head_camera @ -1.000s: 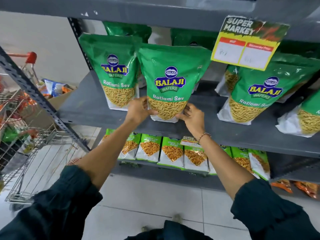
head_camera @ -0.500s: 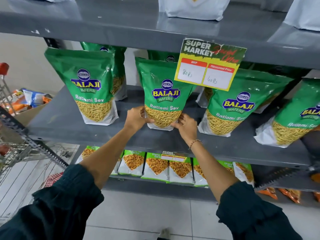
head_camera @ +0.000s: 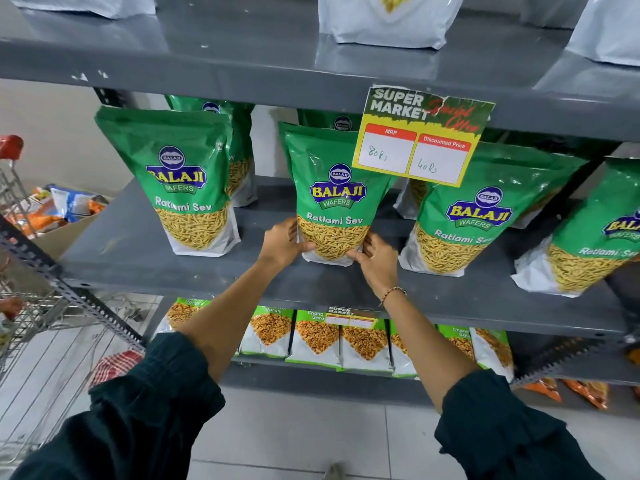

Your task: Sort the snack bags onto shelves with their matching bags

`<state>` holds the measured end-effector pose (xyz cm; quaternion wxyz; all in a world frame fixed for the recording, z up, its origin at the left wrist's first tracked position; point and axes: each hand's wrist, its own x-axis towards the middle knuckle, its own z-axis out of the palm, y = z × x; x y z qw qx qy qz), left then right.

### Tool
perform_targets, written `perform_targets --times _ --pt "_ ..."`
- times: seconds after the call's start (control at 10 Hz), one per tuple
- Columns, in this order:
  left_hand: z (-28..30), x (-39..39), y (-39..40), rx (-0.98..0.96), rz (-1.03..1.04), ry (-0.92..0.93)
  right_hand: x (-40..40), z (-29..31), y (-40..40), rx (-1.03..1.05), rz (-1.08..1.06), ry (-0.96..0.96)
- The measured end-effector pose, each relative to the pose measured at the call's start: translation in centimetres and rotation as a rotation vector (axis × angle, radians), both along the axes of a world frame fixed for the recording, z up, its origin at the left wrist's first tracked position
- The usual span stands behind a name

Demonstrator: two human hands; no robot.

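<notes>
A green Ratlami Sev bag point(head_camera: 334, 188) stands upright on the grey middle shelf point(head_camera: 145, 251). My left hand point(head_camera: 282, 242) grips its lower left corner and my right hand point(head_camera: 379, 258) grips its lower right corner. Matching green Ratlami Sev bags stand beside it: one on the left point(head_camera: 180, 181), two leaning on the right point(head_camera: 474, 216) point(head_camera: 595, 237), and more behind. The price card hides the held bag's top right corner.
A yellow price card point(head_camera: 420, 136) hangs from the upper shelf point(head_camera: 242, 71), which carries white bags point(head_camera: 388, 22). Chana bags point(head_camera: 315, 337) line the lower shelf. A wire shopping cart point(head_camera: 38, 327) stands at left, with a box of mixed snack bags point(head_camera: 69, 209) behind it.
The bag went further back onto the shelf and now stands upright between its matching bags, both hands still at its bottom corners. My view tilted upward, showing the upper shelf.
</notes>
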<state>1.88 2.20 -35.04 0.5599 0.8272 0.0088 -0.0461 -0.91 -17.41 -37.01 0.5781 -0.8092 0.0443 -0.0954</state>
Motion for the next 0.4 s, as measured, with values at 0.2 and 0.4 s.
perform_targets --times 0.2,0.4 --pt "-0.5 -0.2 0.0 0.058 -0.017 -0.016 0.3 0.5 -0.9 -0.136 0.1 0.079" --pt "0.4 -3.0 0.2 0.241 -0.032 0.009 -5.3 1.9 -0.4 -0.202 -0.187 -0.157"
